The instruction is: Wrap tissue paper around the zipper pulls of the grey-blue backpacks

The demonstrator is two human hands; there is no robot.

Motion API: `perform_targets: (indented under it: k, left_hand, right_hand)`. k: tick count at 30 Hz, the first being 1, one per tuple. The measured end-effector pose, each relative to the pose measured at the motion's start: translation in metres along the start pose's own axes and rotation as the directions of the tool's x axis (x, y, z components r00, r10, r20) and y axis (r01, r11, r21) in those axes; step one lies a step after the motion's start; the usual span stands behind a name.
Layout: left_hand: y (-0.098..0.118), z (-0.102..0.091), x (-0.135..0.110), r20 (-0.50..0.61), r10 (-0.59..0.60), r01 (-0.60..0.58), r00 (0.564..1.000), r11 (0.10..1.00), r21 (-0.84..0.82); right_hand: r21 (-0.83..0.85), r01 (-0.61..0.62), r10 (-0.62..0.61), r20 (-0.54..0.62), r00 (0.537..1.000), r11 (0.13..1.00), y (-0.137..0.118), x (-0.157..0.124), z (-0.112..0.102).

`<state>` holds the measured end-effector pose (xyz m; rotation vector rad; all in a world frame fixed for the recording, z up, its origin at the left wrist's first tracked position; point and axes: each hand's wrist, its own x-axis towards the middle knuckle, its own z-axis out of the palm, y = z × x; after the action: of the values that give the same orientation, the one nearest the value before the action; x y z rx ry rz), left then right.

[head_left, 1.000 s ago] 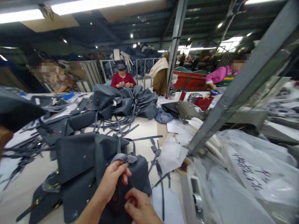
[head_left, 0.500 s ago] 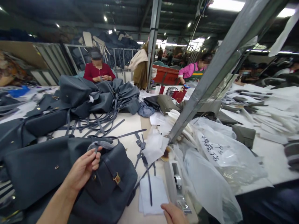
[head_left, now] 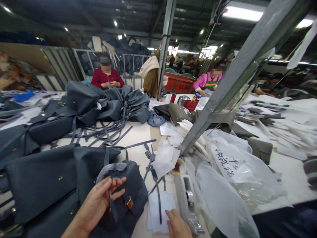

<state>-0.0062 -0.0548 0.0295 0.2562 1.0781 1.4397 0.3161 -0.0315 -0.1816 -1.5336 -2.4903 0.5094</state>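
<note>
My left hand (head_left: 99, 201) rests on a dark grey leather backpack (head_left: 123, 195) in front of me, with its fingers pinching a thin strap just below the wrapped top handle (head_left: 111, 168). My right hand (head_left: 177, 226) sits at the bottom edge, fingertips touching a white sheet of paper (head_left: 159, 211) that lies on the table; only part of it shows and nothing is visible in it. A grey strap (head_left: 155, 178) crosses the paper. Beside the right hand stands a grey tape dispenser (head_left: 187, 201).
More dark grey bags (head_left: 42, 178) and loose straps (head_left: 104, 130) cover the table to the left and behind. Clear plastic bags (head_left: 228, 172) with black writing lie at right, under a slanted steel beam (head_left: 223, 89). Other people sit working across the table (head_left: 138, 132).
My right hand left the backpack and went to the white paper at lower right. My left hand shifted down the bag onto a thin strap. The view swung to the right.
</note>
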Motion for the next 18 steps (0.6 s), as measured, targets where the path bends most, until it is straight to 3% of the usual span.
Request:
perform_targets:
  k: [3,7,10,13,18]
  left_hand:
    - [-0.001,-0.001,-0.006,-0.013,0.012,-0.01,1.0,0.992,0.126]
    - [-0.009,-0.003,-0.016,-0.043,0.02,-0.005,0.999,0.948,0.318]
    - [-0.013,-0.004,-0.021,-0.02,0.057,-0.041,0.998,0.878,0.477]
    - [-0.016,-0.007,-0.025,-0.031,0.09,-0.057,0.995,0.828,0.557]
    - [-0.022,-0.018,-0.02,-0.136,0.152,-0.059,0.979,0.848,0.528]
  right_hand:
    - [-0.007,-0.06,0.06,0.067,0.996,0.998,-0.009,0.023,-0.005]
    - [-0.077,-0.184,0.193,0.13,0.973,0.98,-0.025,0.061,-0.03]
    - [-0.122,-0.181,0.198,0.155,0.968,0.976,-0.026,0.076,-0.043]
    - [-0.133,-0.144,0.167,0.184,0.969,0.981,-0.017,0.064,-0.03]
    - [-0.128,-0.077,0.107,0.242,0.964,0.989,0.002,0.019,0.015]
